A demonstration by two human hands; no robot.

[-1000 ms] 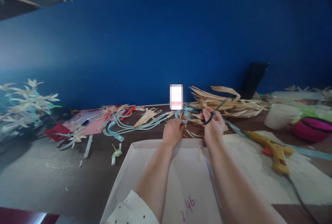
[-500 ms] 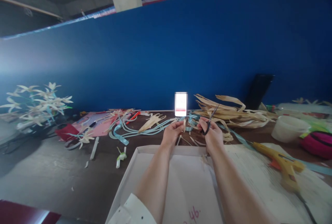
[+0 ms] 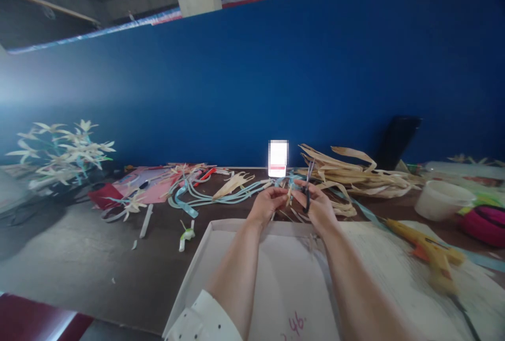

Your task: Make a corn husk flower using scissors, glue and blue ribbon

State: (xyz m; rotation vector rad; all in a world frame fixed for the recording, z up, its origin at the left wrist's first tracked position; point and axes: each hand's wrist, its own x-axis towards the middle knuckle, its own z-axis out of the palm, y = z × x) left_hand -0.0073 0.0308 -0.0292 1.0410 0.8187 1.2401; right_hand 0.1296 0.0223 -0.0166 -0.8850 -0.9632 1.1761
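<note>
My left hand (image 3: 271,205) is closed, its fingertips pinching a small pale strip of dried husk (image 3: 289,197). Close against it, my right hand (image 3: 317,207) is closed around dark-handled scissors (image 3: 307,193), whose blades point up and away. The right fingertips also come up to the husk strip; whether they grip it is hard to make out. Just behind the hands lies light-blue ribbon (image 3: 294,180). A bundle of dried husks (image 3: 355,175) spreads to the right. Both forearms reach over a white box lid (image 3: 292,278) with pink writing.
A lit phone (image 3: 278,158) stands behind the hands. At right are a yellow glue gun (image 3: 432,251) on paper, a white cup (image 3: 444,200) and a magenta pouch (image 3: 483,225). Left lie blue cords (image 3: 221,199), pink paper (image 3: 152,186) and husk flowers (image 3: 71,146). A blue wall (image 3: 276,78) closes the back.
My hands have come together, the right moving left towards the left fingertips. The scissors have swung more upright. The view has shifted slightly.
</note>
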